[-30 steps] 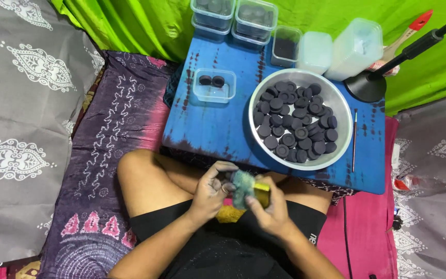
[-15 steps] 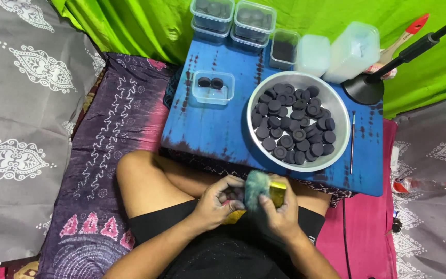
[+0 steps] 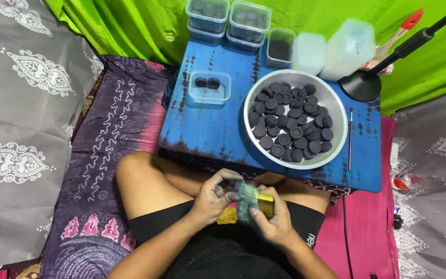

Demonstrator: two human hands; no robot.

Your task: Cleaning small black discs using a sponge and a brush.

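Both hands are working low in the lap, close together, just in front of the blue table (image 3: 223, 134). The left hand (image 3: 211, 199) has its fingers curled around a small dark disc (image 3: 228, 184), held between thumb and fingertips. The right hand (image 3: 274, 219) grips a yellow-backed scouring pad (image 3: 254, 200), its grey-green fuzzy face pressed against the disc. Compared with half a second ago, the hands sit in nearly the same spot, the pad turned a little so that less of its yellow edge shows; a second ago they were a touch further left. On the table nothing has shifted: the metal bowl (image 3: 336, 111) is heaped with dark discs (image 3: 291, 121), the small clear tub (image 3: 209, 95) to its left holds two discs, and a thin metal rod (image 3: 350, 138) lies just right of the bowl. Lidded clear containers (image 3: 228, 18) are stacked along the far edge.
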